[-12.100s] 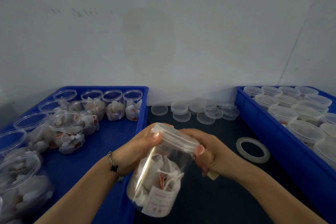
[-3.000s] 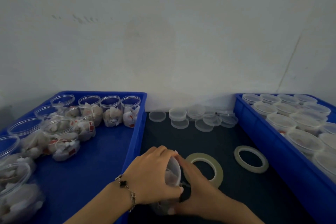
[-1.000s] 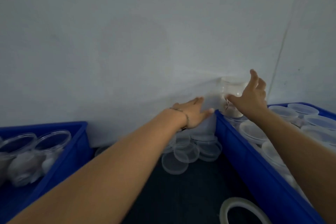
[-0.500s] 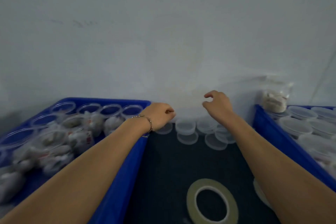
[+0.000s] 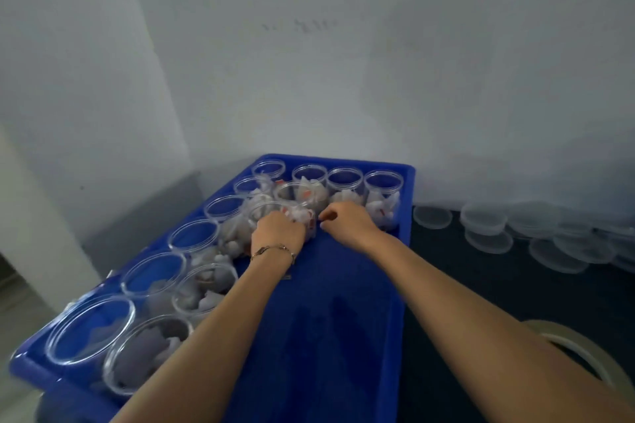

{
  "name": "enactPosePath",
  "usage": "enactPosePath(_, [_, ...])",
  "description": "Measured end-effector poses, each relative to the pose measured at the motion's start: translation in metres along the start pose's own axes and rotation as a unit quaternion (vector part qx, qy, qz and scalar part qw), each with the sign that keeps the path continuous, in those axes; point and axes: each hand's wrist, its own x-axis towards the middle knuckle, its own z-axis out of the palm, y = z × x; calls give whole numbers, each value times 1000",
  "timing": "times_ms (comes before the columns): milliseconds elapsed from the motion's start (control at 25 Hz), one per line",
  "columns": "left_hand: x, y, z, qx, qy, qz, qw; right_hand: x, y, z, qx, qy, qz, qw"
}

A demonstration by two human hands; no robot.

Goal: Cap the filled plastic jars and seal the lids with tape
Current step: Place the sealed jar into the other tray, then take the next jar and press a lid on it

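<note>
Blue tray [image 5: 343,336], left grip [image 5: 278,232] on open jar [image 5: 266,216], right grip [image 5: 343,220] beside

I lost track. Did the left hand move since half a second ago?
Yes. The left hand went from the blue tray's right rim leftward, onto an open jar inside.

Blue tray [image 5: 343,336], clear jars [image 5: 383,182], seemingly red-printed white sachets [image 5: 307,196].

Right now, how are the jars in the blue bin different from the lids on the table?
The jars are tall, and hold white packets; the lids are flat, shallow and empty. The jars stand in the blue bin; the lids lie on the dark table. Both are clear plastic and round.
</note>
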Motion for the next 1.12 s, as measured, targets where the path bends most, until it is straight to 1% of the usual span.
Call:
enactPosePath(40, [2, -3, -2, -29, 20, -50, 998, 7, -4, 12, -2, -17, 3, 1000])
enactPosePath(80, [6, -8, -3, -36, 21, -100, 994, 12, -9, 25, -5, -36, 10, 999])
enactPosePath(120, [10, -13, -3, -42, 20, -132, 990, 16, -11, 36, -8, -49, 23, 998])
enactPosePath(160, [15, -18, -3, -66, 21, -143, 987, 20, -12, 47, 0, -63, 36, 997])
enactPosePath(240, [25, -31, 1, -132, 15, -141, 981, 26, -13, 64, 36, -85, 52, 994])
enactPosePath(280, [29, -36, 3, -141, 15, -133, 981, 29, -13, 69, 49, -86, 47, 994])
enactPosePath(360, [33, -40, 9, -130, 19, -114, 985, 29, -18, 72, 65, -83, 34, 994])
enactPosePath(520, [23, -30, 9, -132, 47, -81, 987, 20, -26, 61, 54, -70, 26, 996])
enactPosePath(600, [10, -22, 1, -135, 70, -53, 987, 6, -29, 47, 70, -50, 17, 996])
enactPosePath(680, [-7, -8, -10, -157, 106, -5, 982, -15, -37, 26, 101, -14, -8, 995])
enactPosePath(800, [-45, 23, -22, -192, 162, 79, 965, -56, -48, -11, 126, 95, -43, 987])
enactPosePath(880, [-73, 46, -28, -231, 170, 117, 951, -85, -47, -35, 110, 168, -49, 978])
enactPosePath(920, [-84, 57, -29, -230, 154, 140, 951, -101, -43, -47, 100, 195, -39, 975])
enactPosePath(960, [-96, 65, -28, -208, 121, 173, 955, -119, -36, -57, 96, 216, -23, 971])
enactPosePath(1040, [-113, 74, -20, -182, 16, 234, 955, -155, -16, -72, 96, 243, 3, 965])
enactPosePath(1120, [-134, 80, -6, -202, -99, 239, 945, -190, 5, -79, 90, 255, 20, 963])
